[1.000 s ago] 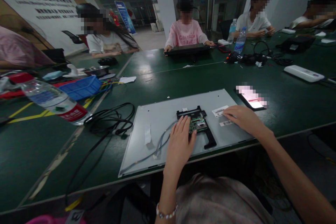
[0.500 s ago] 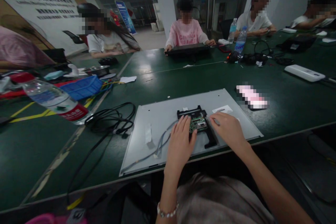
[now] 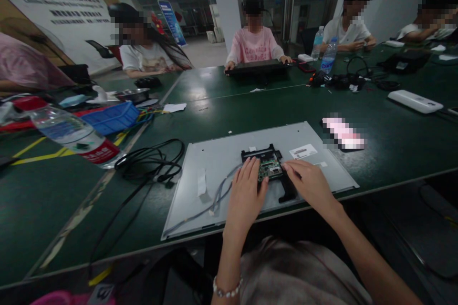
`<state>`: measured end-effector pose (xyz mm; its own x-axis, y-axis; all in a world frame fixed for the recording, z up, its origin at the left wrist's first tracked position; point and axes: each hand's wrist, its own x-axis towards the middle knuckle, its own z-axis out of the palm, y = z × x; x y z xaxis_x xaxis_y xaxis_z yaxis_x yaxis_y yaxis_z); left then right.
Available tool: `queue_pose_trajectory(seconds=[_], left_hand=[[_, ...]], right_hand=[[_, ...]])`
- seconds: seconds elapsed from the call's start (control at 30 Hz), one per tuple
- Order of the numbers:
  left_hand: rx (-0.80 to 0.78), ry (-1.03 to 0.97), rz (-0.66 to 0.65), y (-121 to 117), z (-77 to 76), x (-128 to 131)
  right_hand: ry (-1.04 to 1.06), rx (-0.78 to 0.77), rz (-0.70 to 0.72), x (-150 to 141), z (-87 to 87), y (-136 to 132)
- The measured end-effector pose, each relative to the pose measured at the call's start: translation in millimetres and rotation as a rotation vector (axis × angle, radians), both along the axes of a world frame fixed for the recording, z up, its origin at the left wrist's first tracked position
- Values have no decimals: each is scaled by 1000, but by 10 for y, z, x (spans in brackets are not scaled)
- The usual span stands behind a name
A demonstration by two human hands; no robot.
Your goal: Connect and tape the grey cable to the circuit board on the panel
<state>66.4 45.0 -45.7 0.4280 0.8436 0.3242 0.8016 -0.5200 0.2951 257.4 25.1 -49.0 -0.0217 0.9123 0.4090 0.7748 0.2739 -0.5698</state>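
Note:
A green circuit board sits in a black plastic bracket on the silver back of a flat panel. My left hand lies with fingers stretched out over the left side of the board and bracket. At the board's right edge, my right hand has thumb and fingertips pinched together; whatever they hold is hidden or too small to name. Grey cables run from under my left hand to the panel's near left corner. A white label lies beyond my right hand.
A phone lies right of the panel. To the left are coiled black cables, a tilted water bottle and a blue basket. A white power bank-like device is at far right. Several people sit around the green table.
My right hand has moved slightly down and nearer the board's right edge, uncovering more of the white label. My left hand stays in place.

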Motion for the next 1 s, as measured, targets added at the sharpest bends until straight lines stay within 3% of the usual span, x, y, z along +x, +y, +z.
queue_pose_trajectory(seconds=[0.13, 0.23, 0.4, 0.5, 0.6, 0.77, 1.0], left_hand=[[23, -61, 14, -29, 72, -24], [70, -152, 71, -77, 158, -180], [147, -236, 250, -150, 208, -817], [114, -207, 267, -160, 140, -1222], [74, -197, 254, -146, 51, -1445], [105, -196, 280, -118, 12, -1393], [264, -163, 275, -295, 158, -959]], right_hand=[[103, 50, -10, 30, -20, -52], [146, 94, -41, 49, -33, -107], [189, 148, -59, 67, -60, -203], [182, 156, -46, 62, -76, -236], [171, 160, -25, 60, -86, -248], [158, 179, -11, 63, -81, -257], [152, 246, 93, -118, 112, -267]])
